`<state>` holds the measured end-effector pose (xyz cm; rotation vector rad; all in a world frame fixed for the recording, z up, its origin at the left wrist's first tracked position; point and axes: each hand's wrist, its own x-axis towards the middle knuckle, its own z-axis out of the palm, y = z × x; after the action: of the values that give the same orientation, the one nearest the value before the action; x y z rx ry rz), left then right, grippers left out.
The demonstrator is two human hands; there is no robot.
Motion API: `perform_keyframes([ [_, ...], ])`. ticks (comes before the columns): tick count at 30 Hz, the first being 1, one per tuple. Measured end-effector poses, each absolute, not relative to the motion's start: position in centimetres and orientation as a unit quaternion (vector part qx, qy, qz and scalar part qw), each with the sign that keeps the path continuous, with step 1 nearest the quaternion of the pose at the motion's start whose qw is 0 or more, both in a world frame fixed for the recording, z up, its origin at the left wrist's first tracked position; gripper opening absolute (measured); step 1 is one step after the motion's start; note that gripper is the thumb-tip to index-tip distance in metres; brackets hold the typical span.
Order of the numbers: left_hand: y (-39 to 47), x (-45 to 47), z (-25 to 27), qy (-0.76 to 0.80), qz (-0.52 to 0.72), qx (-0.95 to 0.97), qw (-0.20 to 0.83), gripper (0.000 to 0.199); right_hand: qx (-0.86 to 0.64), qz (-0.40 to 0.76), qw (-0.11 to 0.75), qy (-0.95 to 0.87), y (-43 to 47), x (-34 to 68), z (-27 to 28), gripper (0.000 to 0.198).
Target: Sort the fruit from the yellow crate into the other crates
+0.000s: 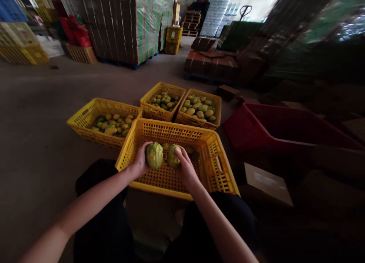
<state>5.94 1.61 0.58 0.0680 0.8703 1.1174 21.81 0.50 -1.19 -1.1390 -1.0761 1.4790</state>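
My left hand [142,159] is closed around a bumpy yellow-green fruit [154,156] with a ribbed skin. Close beside it, my right hand [186,165] grips a second green fruit [172,156], its thumb lying across the top. Both fruits are held up over the large yellow crate [178,127] in front of my knees. A few more fruits [194,154] lie at the far side of that crate, partly hidden behind my hands.
Three yellow crates of yellow-green fruit stand beyond: one at left [97,103], one at back [145,95], one at back right [218,103]. A red bin [239,130] and a cardboard piece [266,183] are at right. Wrapped pallet stacks [114,27] rise behind.
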Motion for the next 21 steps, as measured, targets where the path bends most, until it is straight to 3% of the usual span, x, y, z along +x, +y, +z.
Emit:
perform_keyframes([
  [4, 1.3, 6.4, 0.7, 0.382, 0.481, 0.016, 0.789, 0.036, -0.491, 0.499, 0.503, -0.507, 0.8, 21.1, -2.6, 0.053],
  [14, 1.0, 5.9, 0.7, 0.331, 0.44, 0.051, 0.833, 0.055, -0.523, 0.347, 0.455, -0.631, 0.0, 19.4, -7.8, 0.075],
  [21, 0.5, 6.1, 0.1, 0.305, 0.434, 0.08, 0.844, 0.058, -0.501, 0.295, 0.49, -0.649, -0.2, 19.5, -7.1, 0.071],
])
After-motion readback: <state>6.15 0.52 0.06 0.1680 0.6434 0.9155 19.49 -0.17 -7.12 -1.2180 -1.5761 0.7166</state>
